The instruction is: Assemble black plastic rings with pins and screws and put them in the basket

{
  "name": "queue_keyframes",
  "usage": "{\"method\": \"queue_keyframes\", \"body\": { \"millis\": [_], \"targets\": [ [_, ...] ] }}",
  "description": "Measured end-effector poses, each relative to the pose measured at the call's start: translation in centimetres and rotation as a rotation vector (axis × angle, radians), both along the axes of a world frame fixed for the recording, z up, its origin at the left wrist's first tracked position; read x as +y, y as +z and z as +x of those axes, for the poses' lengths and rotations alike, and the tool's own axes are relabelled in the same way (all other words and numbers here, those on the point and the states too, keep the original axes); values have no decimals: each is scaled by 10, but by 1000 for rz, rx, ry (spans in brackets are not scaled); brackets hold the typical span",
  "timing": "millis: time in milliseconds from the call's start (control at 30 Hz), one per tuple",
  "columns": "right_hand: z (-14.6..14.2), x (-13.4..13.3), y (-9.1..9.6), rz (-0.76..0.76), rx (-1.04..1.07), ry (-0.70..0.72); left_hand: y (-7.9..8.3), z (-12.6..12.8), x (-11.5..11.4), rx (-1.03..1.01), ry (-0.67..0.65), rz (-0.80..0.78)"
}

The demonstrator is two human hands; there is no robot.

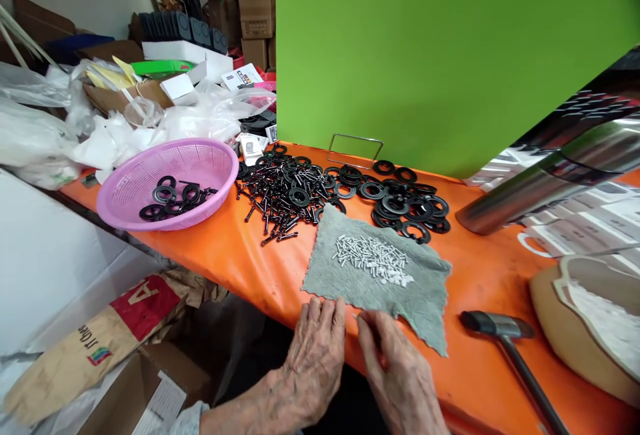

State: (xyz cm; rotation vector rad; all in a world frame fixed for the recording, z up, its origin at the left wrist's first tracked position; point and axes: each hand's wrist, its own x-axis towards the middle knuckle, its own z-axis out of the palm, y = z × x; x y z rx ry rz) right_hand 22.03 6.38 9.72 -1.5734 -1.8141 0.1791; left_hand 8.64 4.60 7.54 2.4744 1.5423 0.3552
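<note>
Grey cloth [380,275], orange table [480,275], green wall [425,48], cluttered workshop

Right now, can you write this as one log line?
left hand: on cloth edge | right hand: beside it | grey cloth: holds white pins

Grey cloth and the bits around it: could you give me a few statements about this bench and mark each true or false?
1. The grey cloth carries a heap of small white pins. True.
2. The pink basket holds black rings. True.
3. The hammer is held in the right hand. False: it lies on the orange table, untouched.
4. The left hand rests inside the basket. False: its fingertips are at the cloth's near edge.
5. The black screws lie on the cloth. False: they lie on the table.
</note>
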Motion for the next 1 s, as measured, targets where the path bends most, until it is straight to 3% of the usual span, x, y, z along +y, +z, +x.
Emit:
{"method": "queue_keyframes", "body": {
  "millis": [133,267,367,467,567,667,767,1000],
  "targets": [
    [18,25,-5,14,-93,-29,18,-1,-4,-129,72,-92],
    [23,43,-20,-42,-171,-9,29,-9,12,-233,143,-145],
    [22,43,-26,-88,-204,30,31,-15,24,-322,120,-217],
    [24,40,-28,-110,-210,46,38,-21,29,-580,160,-314],
    [27,39,-27,-125,-209,64,48,-28,32,-854,248,-523],
    [28,40,-27,-133,-215,86,56,-33,35,-1068,282,-726],
    [28,39,-31,-123,-229,76,61,-35,36,-1222,312,-823],
    [27,40,-35,-83,-236,62,57,-38,32,-1175,295,-769]
  ]
}}
